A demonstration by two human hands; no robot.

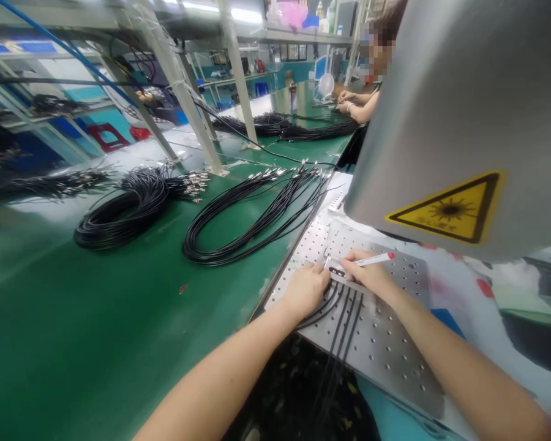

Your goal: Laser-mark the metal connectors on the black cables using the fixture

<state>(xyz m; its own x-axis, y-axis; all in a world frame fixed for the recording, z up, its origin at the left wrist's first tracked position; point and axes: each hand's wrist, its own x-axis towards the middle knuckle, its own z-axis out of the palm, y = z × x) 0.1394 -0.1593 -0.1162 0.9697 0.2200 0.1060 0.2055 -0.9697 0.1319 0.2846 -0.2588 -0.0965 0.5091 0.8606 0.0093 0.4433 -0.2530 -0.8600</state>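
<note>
A small metal fixture (338,273) sits on the perforated metal plate (390,343), with several black cables (348,318) running from it toward the plate's front edge. At the fixture's left end, my left hand (307,288) has its fingers closed by a small metal piece; what they hold is too small to name. My right hand (370,272) is at the right end, closed round a white pen (373,260) with a red tip that points to the right. Its fingertips are close to the fixture's top.
Looped black cable bundles (239,226) with metal ends lie on the green table (133,312) at left. A large grey housing (459,110) with a yellow warning label hangs over the plate's right side. Shelf posts (183,92) stand behind. Another person's hands (346,103) work farther back.
</note>
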